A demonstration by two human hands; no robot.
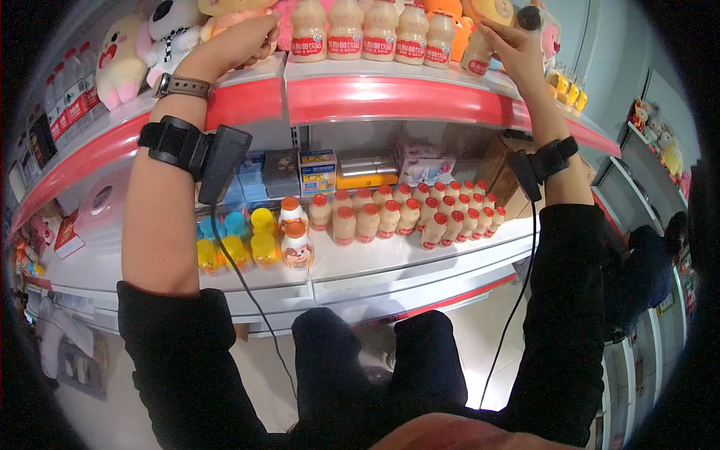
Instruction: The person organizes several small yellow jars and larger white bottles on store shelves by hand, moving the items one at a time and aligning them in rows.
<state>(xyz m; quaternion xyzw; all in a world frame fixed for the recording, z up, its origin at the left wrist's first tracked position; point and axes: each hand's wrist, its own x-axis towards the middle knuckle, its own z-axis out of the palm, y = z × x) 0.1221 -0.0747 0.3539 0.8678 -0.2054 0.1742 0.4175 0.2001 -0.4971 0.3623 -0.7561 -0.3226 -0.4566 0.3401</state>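
On the upper shelf [390,69] a row of beige drink bottles [379,31] with red-and-white labels stands upright. At the right end of this row, the fingers of my right hand [517,51] close on the upper part of a drink bottle [476,58], which leans slightly. Left of the row, my left hand [244,43] is raised with its fingers curled; whatever may be inside them is hidden. Plush toys [166,41] sit behind and beside my left hand, and more, such as a tan plush toy [491,10], are behind my right hand.
The lower shelf [360,262] carries many small red-capped bottles [388,217], yellow-capped containers [234,251] and two monkey-faced bottles [297,246]. Boxes [318,171] stand behind them. Black cables [255,296] hang from my wrist devices. Another person [637,277] is at the right, near further shelves.
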